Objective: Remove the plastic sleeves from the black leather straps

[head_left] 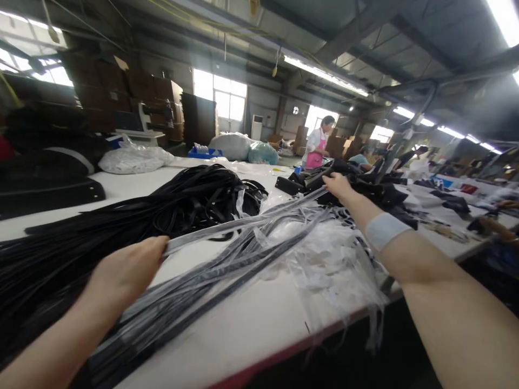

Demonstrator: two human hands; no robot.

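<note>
The left hand (130, 270) is closed in a fist on the near end of a long, plastic-covered strip (211, 232). The right hand (334, 185), arm extended, has its fingers drawn together at the strip's far end; the exact contact there is too small to confirm. The strip runs nearly straight between the two hands, above the white table (259, 319). Directly beneath it lies a loose bundle of grey, film-wrapped strips (227, 265), slanting across the tabletop. A crumpled heap of clear film (328, 259) adjoins the bundle on the right, with shreds hanging over the table's edge. A large pile of black straps (194, 194) occupies the left side, its far end looped and tangled. Dark items (290, 185) lie just beside the right hand. Beyond the table are a blue tray (205, 154), a stuffed clear bag (133, 158) and a person in a pink apron (316, 148).
</note>
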